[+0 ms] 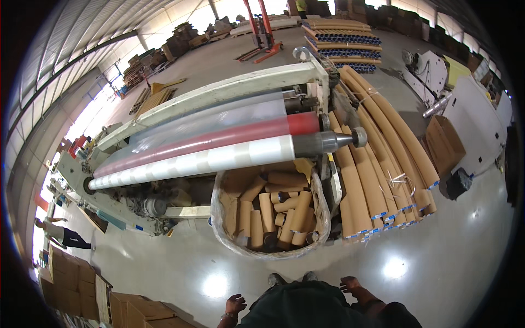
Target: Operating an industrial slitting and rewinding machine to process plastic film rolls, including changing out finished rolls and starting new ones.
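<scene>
My left hand (235, 304) hangs low by my side, its fingers loosely bent and apart, with nothing in it. On the other side, my right hand (350, 284) is also free, fingers loose and slightly spread. Neither touches anything. In front of me stands a large round bin (217, 229) lined with clear plastic, full of short cut cardboard tubes (266, 212). Above it, a white film roll (219, 158) spans the machine on a metal shaft end (328, 142). Behind that roll runs a red roller (303, 123), with clear film stretched beyond it.
Long cardboard tubes (355, 191) lie bundled right of the machine frame (219, 90). More tubes are stacked (342, 44) farther back, near a red lift (262, 33). Cardboard boxes (71, 279) stand at lower left. A person (63, 234) is at far left; an open carton (443, 142) sits right.
</scene>
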`<state>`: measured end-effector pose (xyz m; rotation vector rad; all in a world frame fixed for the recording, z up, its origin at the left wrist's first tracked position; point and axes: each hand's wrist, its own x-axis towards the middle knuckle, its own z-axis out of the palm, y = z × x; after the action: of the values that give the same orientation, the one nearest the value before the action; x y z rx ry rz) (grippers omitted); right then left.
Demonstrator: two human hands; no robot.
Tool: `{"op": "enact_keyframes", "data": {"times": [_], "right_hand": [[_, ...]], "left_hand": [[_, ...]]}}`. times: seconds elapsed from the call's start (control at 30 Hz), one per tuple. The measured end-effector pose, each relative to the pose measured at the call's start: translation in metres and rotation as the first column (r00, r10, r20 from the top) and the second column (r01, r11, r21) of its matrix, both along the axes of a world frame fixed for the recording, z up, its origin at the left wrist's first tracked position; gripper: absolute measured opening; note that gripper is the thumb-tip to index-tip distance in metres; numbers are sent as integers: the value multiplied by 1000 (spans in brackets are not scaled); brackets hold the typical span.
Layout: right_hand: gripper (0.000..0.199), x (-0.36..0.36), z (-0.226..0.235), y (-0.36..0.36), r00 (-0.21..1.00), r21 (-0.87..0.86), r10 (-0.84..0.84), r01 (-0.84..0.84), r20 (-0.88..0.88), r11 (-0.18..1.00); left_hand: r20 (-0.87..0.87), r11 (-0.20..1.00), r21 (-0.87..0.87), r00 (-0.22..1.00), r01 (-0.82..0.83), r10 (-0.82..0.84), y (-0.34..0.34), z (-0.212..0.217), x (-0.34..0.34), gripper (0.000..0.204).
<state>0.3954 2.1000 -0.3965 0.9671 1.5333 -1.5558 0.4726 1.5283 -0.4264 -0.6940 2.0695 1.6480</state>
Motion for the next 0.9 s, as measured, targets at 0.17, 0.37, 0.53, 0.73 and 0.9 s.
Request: {"op": "enact_keyframes", "data": {"times": [0.17, 0.37, 0.53, 0.73, 0.9], "right_hand": [[38, 6, 3, 8, 1000, 24, -22, 21, 8, 999], [35, 4, -15, -3, 1000, 4, 10, -10, 28, 1000], [36, 13, -16, 2, 991, 22, 60, -63, 122, 998], [34, -3, -10, -16, 979, 80, 159, -170, 127, 982], [33, -21, -1, -70, 986, 27, 169, -170, 7, 985]], "left_hand": [[150, 995, 49, 986, -86, 78, 36, 60, -28, 47], [45, 992, -84, 994, -93, 97, 5, 28, 11, 32], [198, 957, 2, 938, -291, 284, 59, 105, -23, 41], [208, 900, -2, 880, -436, 427, 20, 75, 15, 38], [135, 928, 1, 919, -373, 369, -30, 23, 50, 36]]}}
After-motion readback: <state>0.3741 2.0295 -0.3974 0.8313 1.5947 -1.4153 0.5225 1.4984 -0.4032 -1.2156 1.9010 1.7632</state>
